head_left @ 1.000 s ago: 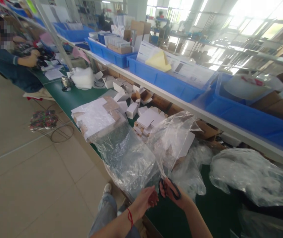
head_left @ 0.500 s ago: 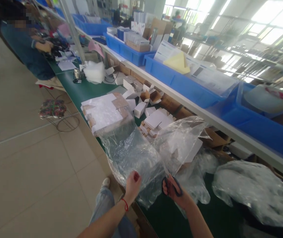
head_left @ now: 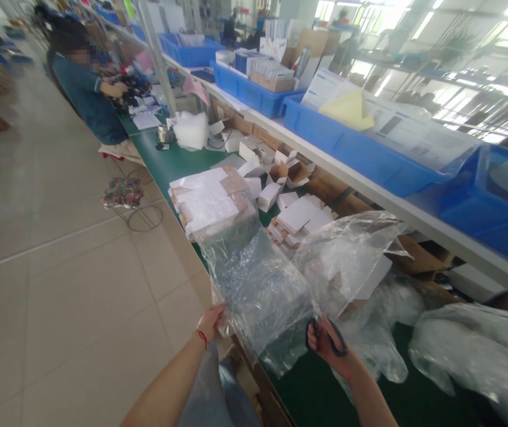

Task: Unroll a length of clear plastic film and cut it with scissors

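Cut looks partway: right hand (head_left: 325, 347) fingers gripping black scissors (head_left: 335, 339) at clear plastic bag (head_left: 263, 284), left hand (head_left: 212, 320) pinching its edge, most uncut.

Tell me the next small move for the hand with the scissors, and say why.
Probably push the scissors a little further up the clear plastic sheet. The right hand has its fingers through the black handles at the sheet's near edge, and the left hand grips that edge further left, so the film looks spread between them, ready for cutting.
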Available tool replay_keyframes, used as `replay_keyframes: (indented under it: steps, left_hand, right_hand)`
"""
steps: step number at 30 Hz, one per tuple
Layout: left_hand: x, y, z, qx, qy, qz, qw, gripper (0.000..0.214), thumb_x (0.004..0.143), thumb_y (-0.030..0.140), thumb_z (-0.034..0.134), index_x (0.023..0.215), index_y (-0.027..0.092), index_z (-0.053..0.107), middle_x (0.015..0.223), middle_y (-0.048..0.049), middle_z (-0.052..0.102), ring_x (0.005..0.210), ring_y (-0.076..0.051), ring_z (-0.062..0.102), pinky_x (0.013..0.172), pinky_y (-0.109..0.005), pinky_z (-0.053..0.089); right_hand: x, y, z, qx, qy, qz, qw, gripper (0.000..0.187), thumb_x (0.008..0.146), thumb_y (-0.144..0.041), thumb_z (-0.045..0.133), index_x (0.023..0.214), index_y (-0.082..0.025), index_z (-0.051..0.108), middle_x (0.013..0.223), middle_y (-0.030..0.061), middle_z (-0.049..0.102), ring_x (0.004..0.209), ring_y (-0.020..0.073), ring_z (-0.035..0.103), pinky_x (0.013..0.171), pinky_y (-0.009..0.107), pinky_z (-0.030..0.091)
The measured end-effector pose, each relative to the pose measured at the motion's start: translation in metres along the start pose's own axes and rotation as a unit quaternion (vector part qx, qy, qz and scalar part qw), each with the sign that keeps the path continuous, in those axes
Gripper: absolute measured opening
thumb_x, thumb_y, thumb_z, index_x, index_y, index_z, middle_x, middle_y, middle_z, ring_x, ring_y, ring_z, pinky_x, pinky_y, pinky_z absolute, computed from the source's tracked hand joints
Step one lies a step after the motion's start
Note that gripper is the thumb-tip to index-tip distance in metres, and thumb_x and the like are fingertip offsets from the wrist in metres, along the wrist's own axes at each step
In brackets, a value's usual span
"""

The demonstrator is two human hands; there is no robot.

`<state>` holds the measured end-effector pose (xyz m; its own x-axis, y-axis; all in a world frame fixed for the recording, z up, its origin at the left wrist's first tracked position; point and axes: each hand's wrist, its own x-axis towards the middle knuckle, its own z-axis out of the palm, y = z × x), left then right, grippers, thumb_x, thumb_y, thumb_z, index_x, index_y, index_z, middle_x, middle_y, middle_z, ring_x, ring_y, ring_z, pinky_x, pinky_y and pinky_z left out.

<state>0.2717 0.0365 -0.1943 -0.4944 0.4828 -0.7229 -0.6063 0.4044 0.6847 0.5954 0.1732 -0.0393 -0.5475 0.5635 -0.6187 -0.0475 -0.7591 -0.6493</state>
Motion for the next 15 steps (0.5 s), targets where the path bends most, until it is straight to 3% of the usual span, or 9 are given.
replay_keyframes:
  steps: [7, 11, 15]
  left_hand:
    - [-0.024, 0.031, -0.031, -0.123, -0.017, -0.025, 0.992, 0.017, 0.076, 0.020, 0.082, 0.076, 0.016, 0.065, 0.071, -0.0006, 0.065, 0.060, -0.011, 0.056, 0.058, -0.022, 0.046]
    - [-0.034, 0.046, -0.033, -0.181, -0.030, -0.045, 0.982, 0.015, 0.088, 0.016, 0.070, 0.075, 0.016, 0.061, 0.065, 0.0013, 0.060, 0.052, -0.009, 0.053, 0.052, -0.021, 0.045]
    - [-0.042, 0.044, -0.028, -0.204, -0.048, -0.068, 0.975, 0.027, 0.092, 0.019, 0.067, 0.068, 0.018, 0.054, 0.053, 0.0056, 0.048, 0.042, -0.007, 0.041, 0.048, -0.020, 0.043]
  right_hand:
    - [-0.004, -0.018, 0.019, -0.027, -0.040, -0.013, 0.999, 0.055, 0.071, -0.071, 0.082, 0.077, -0.017, 0.074, 0.072, 0.0018, 0.053, 0.067, 0.0152, 0.045, 0.067, 0.029, 0.040]
    - [-0.005, -0.029, 0.030, -0.039, -0.060, -0.035, 0.997, 0.056, 0.072, -0.071, 0.081, 0.078, -0.016, 0.073, 0.072, 0.0017, 0.053, 0.067, 0.0146, 0.046, 0.065, 0.028, 0.041]
    - [-0.005, -0.036, 0.034, -0.034, -0.056, -0.043, 0.997, 0.056, 0.070, -0.069, 0.084, 0.079, -0.015, 0.073, 0.073, 0.0016, 0.055, 0.066, 0.0136, 0.047, 0.064, 0.027, 0.041]
